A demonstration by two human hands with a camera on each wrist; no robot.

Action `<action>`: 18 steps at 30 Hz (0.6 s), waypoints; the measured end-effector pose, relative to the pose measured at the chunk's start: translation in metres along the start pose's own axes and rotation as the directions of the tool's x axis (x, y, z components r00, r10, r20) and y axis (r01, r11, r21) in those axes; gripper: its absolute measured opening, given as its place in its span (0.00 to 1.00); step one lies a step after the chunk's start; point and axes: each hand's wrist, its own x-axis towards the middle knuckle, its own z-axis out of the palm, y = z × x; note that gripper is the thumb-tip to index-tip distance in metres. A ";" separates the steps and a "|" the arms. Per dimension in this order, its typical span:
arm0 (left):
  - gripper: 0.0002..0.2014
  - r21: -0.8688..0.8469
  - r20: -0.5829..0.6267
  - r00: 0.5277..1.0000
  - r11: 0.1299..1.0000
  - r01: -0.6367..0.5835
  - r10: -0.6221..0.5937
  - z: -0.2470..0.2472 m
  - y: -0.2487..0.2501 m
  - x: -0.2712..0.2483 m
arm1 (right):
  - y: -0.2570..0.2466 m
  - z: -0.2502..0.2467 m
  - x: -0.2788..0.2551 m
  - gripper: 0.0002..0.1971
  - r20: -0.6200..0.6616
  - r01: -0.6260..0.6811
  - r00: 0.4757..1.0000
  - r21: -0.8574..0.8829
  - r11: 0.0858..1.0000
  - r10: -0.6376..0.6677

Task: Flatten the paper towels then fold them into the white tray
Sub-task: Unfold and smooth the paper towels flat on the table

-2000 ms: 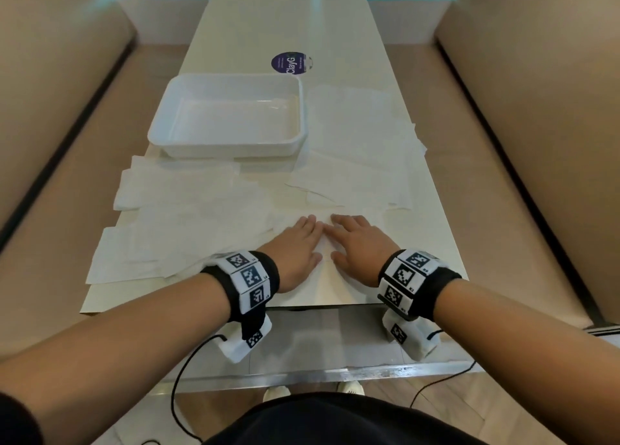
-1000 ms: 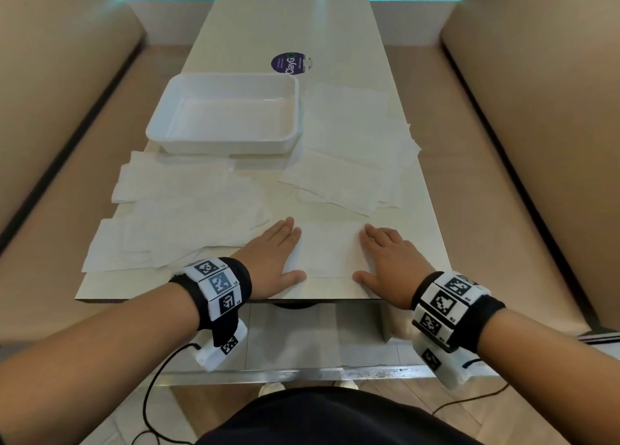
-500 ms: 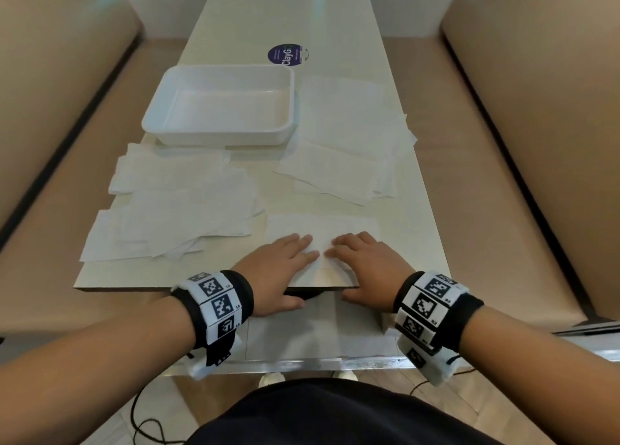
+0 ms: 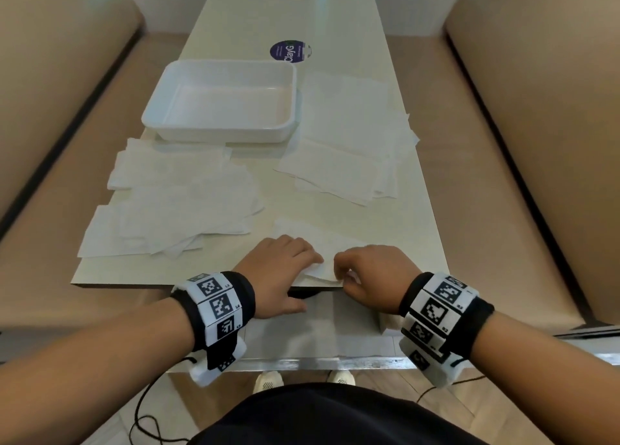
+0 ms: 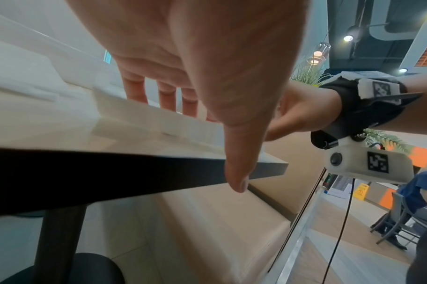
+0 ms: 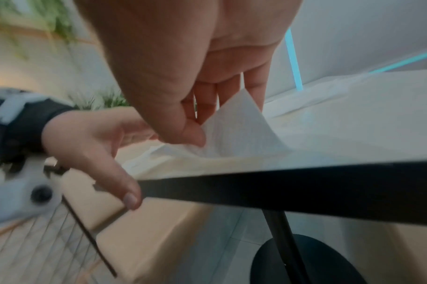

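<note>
Surface [image 4: 335, 18]: long, pale; the working towel lies at its near edge, so a hard pull could drag it off.
White tray [image 4: 219, 132]: far left, nothing in it.
Loose paper towels [image 4: 174, 203]: spread left and right, easily disturbed by a sleeve.
Working paper towel [image 4: 322, 270]: corner lifted; thin, may tear or crease askew.
Left hand [image 4: 280, 260]: flat, fingers straight, pressing the towel.
Right hand [image 4: 367, 277]: thumb and fingers pinching the raised corner.

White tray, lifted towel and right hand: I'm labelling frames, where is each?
white tray [image 4: 214, 132]: head view, near rim.
lifted towel [image 6: 237, 130]: right wrist view, raised corner.
right hand [image 4: 372, 277]: head view, back of hand.
</note>
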 end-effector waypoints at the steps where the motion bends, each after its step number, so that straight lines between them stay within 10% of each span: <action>1: 0.37 -0.013 -0.012 1.000 1.000 -0.002 0.001 -0.001 0.001 0.000 | 0.001 -0.006 0.001 0.08 -0.028 -0.021 0.999 0.038 0.999 0.022; 11: 0.16 -0.051 -0.093 0.984 0.988 0.148 -0.152 -0.030 -0.005 0.015 | 0.051 -0.064 0.049 0.22 -0.235 -0.128 0.954 0.244 0.961 0.187; 18: 0.15 -0.095 -0.138 0.971 0.978 0.184 -0.196 -0.047 -0.012 0.014 | 0.101 -0.063 0.126 0.28 0.119 -0.343 0.926 -0.139 0.929 0.359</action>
